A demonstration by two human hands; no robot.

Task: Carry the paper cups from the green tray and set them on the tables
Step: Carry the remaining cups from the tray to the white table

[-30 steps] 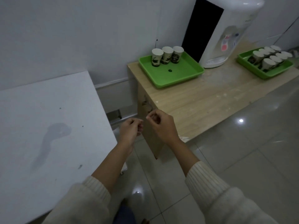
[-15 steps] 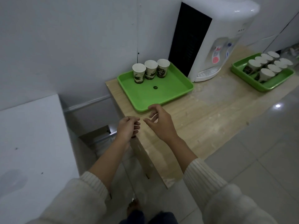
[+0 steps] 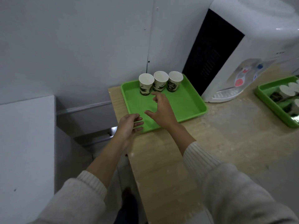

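A pale grey wall (image 3: 72, 38) is standing at the back. A wooden table (image 3: 218, 151) is sitting against it, and a big white water machine (image 3: 258, 38) is standing on top. A white table (image 3: 24, 151) is sitting to the left, with metal bars (image 3: 95, 138) showing in the gap between.

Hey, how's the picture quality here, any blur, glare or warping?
Head view: dim, flat light with no hard shadows; the wall seam and dispenser bow from the wide lens; the right hand has slightly blurred fingers over the tray; the cups look fairly sharp; sleeves are soft.
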